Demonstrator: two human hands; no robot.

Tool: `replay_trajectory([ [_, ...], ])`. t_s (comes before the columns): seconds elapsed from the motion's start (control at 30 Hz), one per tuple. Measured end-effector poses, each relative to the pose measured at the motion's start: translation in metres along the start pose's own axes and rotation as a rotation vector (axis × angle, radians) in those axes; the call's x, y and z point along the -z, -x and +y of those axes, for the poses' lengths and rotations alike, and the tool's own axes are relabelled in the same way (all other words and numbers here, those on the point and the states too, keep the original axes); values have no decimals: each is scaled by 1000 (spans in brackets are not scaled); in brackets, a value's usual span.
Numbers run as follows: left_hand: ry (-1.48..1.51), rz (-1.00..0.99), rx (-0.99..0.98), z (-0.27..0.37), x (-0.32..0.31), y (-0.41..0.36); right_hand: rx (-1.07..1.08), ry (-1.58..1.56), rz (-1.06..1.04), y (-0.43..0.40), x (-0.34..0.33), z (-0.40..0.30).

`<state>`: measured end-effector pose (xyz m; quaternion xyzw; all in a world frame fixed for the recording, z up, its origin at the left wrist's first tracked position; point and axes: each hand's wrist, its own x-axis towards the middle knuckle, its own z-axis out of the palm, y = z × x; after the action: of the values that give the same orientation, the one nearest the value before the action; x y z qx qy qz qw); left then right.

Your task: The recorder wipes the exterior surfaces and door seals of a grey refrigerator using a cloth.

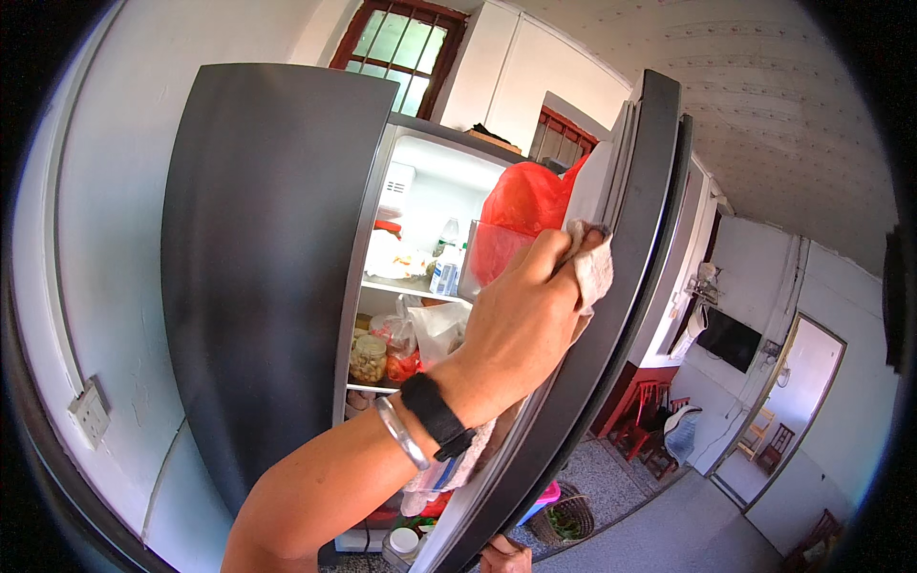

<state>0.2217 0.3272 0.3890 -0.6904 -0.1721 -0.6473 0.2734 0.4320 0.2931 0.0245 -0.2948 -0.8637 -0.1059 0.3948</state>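
My left hand [519, 308], with a black band and a silver bangle at the wrist, grips a beige cloth [596, 271] against the inner edge of the open right refrigerator door [641, 215]. At the bottom, my right hand [506, 556] has its fingers around that door's lower edge; most of this hand is out of view. Behind my left hand, a red plastic bag [526, 197] sits in a clear door bin. Some fuzzy cloth [481, 448] shows below my wrist, partly hidden by it. The dark left door [272, 251] stands at the left.
Lit shelves hold a white carton [445, 271], a plastic bottle [448, 233], a glass jar [368, 358] and plastic bags [433, 326]. A wall socket [90, 414] is at left. A wicker basket [566, 519] with greens, red chairs [641, 415] and a doorway [784, 401] lie to the right.
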Motion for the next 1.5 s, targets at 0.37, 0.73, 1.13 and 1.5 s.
replay_trajectory([
  [0.37,32,-8,37,10,9,16,-8,103,-230,51,-29,53],
  [0.73,-104,12,-161,10,-12,-75,-68,56,44,2,-1,-6],
  [1.13,-238,-87,-115,18,1,-23,-54,110,29,8,-15,-10],
  [1.5,-161,-116,-142,20,4,0,-126,132,85,2,-9,-19],
])
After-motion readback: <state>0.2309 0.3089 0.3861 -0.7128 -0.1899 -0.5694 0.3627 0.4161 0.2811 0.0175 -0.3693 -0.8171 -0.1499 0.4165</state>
